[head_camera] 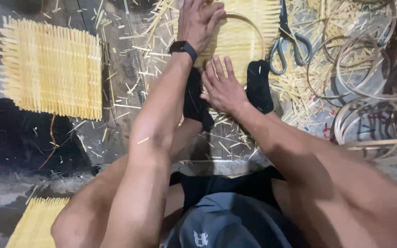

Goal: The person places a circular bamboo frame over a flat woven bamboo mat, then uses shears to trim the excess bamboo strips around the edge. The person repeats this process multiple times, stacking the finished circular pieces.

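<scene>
Woven mat [51,69] at upper left: pale matt bamboo slats, rough at the ends. Shears [289,43] at top right: dull grey metal. Hoops [373,82] at right: smooth bent cane.

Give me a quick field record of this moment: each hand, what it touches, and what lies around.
left hand: flat on the thin bent bamboo hoop over the round woven bamboo mat
right hand: fingers spread, pressing the mat's near edge
feet: black socks pinning the mat
right side: grey-handled shears, loose bamboo rings
left side: rectangular woven bamboo mat
</scene>
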